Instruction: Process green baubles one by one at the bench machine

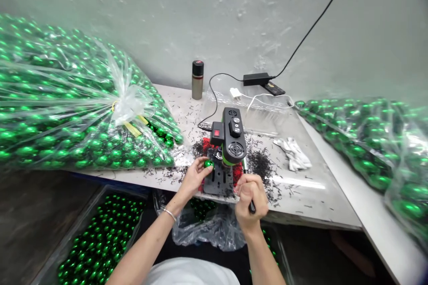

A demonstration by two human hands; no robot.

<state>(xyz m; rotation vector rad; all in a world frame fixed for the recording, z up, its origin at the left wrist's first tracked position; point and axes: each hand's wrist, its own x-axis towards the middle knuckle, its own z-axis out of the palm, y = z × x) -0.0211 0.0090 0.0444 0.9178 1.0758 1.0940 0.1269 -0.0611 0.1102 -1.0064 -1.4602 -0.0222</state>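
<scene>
A small black press machine (234, 142) with a red switch stands on the table, its slotted metal base (219, 182) below the head. My left hand (197, 173) pinches a shiny green ball (208, 163) at the left side of the machine, above the base. On the right, my right hand (251, 196) is wrapped round the machine's black lever handle (252, 207). Red patches (237, 171) show on both sides of the base. Many small black pieces (259, 164) lie scattered around the machine.
A large clear bag of green balls (67, 111) fills the left; another bag (368, 138) lies right. A bottle (197, 81), power adapter (257, 79), white plug (235, 94) and white gloves (293, 153) are on the table. Below sits a container of green balls (100, 236).
</scene>
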